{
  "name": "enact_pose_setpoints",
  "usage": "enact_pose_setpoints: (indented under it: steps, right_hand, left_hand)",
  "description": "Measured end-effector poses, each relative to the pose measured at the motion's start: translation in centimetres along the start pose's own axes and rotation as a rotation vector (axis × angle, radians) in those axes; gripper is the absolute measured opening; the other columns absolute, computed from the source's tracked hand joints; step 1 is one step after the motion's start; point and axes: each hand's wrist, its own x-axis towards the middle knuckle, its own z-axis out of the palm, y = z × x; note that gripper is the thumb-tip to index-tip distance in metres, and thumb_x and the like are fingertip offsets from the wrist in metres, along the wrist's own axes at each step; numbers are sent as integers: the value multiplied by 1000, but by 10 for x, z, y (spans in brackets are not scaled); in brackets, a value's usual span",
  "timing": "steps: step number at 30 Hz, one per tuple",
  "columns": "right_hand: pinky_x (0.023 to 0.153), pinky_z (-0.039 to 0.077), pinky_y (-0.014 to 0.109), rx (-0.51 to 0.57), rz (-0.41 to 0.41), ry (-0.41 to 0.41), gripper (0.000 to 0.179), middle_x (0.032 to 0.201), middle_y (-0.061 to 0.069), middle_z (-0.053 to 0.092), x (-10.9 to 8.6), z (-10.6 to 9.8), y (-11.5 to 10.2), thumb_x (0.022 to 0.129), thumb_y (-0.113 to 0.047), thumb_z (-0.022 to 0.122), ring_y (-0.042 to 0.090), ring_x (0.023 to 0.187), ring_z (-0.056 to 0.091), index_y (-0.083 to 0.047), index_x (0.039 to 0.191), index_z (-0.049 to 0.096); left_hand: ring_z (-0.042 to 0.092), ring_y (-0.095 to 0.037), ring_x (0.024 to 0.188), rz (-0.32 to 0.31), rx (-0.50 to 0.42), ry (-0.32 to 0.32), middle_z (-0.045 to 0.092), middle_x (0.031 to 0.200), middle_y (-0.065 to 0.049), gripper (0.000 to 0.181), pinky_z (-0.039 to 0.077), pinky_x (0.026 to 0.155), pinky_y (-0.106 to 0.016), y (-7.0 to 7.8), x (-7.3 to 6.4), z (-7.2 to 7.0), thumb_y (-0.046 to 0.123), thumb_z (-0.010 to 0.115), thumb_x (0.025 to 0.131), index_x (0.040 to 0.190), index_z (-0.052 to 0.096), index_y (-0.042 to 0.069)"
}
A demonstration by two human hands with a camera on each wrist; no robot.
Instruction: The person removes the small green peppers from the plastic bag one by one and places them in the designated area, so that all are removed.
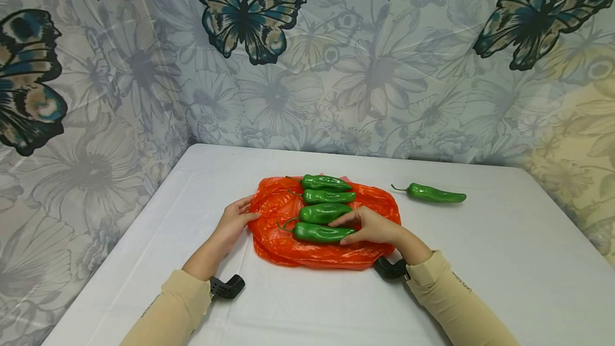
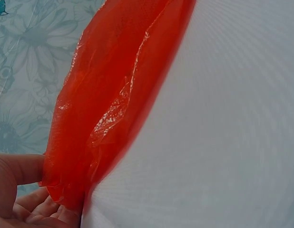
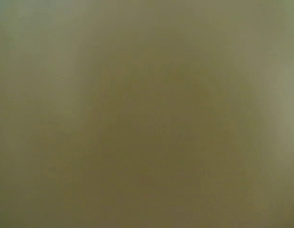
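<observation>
A red plastic bag (image 1: 326,255) lies flat, with several green chili peppers in a row on it, stems to the left. My left hand (image 1: 236,218) pinches the bag's left edge; in the left wrist view the thumb lies over the red plastic (image 2: 104,104) and the other fingers are beneath it. With thumb and fingers, my right hand (image 1: 372,226) grips the nearest green pepper (image 1: 317,233) by its right end. Its fingertips also reach the tip of the pepper (image 1: 319,212) just behind. The right wrist view is only a brown blur.
One more green pepper (image 1: 434,193) lies apart on the white table (image 1: 480,260), right of the bag. Butterfly-patterned cloth (image 1: 307,95) hangs behind and along the left side. Black wrist-worn devices (image 1: 229,287) jut out below both sleeves.
</observation>
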Motion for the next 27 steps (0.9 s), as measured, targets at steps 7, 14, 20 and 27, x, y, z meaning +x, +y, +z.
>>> enact_pose_setpoints:
  steps: [7, 14, 20, 27]
  right_hand:
    - [94, 42, 18, 0, -6, -2, 40, 120, 4, 65, 0, 0, 0, 79, -24, 74, 21, 114, 55, -14, 116, 67]
    - [78, 45, 17, -2, -16, -5, 39, 117, 5, 66, 1, 0, 0, 79, -21, 74, 7, 97, 54, -13, 116, 68]
    - [63, 39, 16, -11, -48, 10, 39, 114, 6, 68, 1, 0, -1, 79, -20, 73, 2, 80, 50, -10, 116, 67]
    - [56, 35, 15, -16, -51, 52, 38, 112, 7, 69, 0, -1, -3, 79, -19, 73, 0, 72, 47, -9, 115, 68]
  left_hand:
    - [40, -27, 131, 1, -8, -3, 39, 145, -18, 57, 44, 81, -12, 0, 0, 0, -1, 53, 88, 142, 34, 2]
    - [38, -28, 133, -6, 10, -3, 37, 146, -18, 57, 42, 96, -24, 0, 0, -1, 0, 53, 89, 143, 33, 1]
    - [37, -29, 134, -10, 17, -3, 37, 146, -19, 57, 37, 105, -37, 0, 0, -1, 0, 53, 89, 143, 33, 1]
    - [37, -28, 134, -17, 19, 1, 38, 146, -18, 57, 37, 104, -36, 1, 1, -1, 0, 53, 89, 142, 34, 2]
